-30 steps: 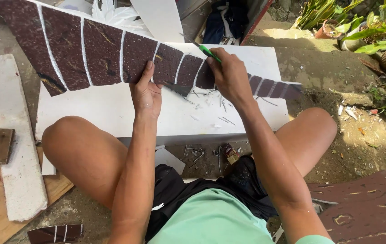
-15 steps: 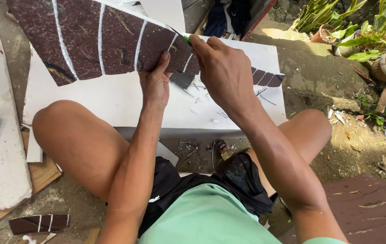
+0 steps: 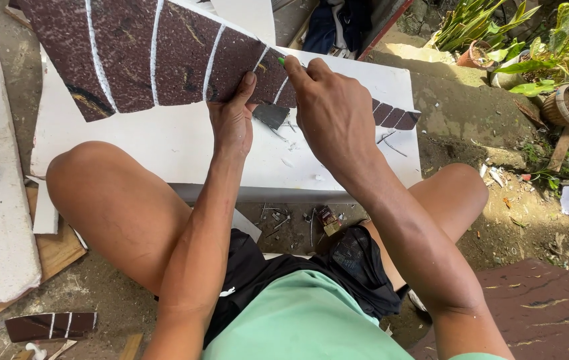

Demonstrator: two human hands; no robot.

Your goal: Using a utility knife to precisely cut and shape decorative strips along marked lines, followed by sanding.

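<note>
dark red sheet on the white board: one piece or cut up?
Cut up. White gaps split the dark red sheet into strips on the white board; one small piece lies loose.

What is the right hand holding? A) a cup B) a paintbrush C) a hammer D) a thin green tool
D: a green tip pokes out above the right hand, by a white seam of the dark red speckled sheet that the left hand presses down.

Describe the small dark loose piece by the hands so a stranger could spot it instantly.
Start at the white board across the knees. Between the left hand and right hand lies a dark offcut. Unlike the maroon speckled curved strip with white gaps, it is single, greyish and plain.
</note>
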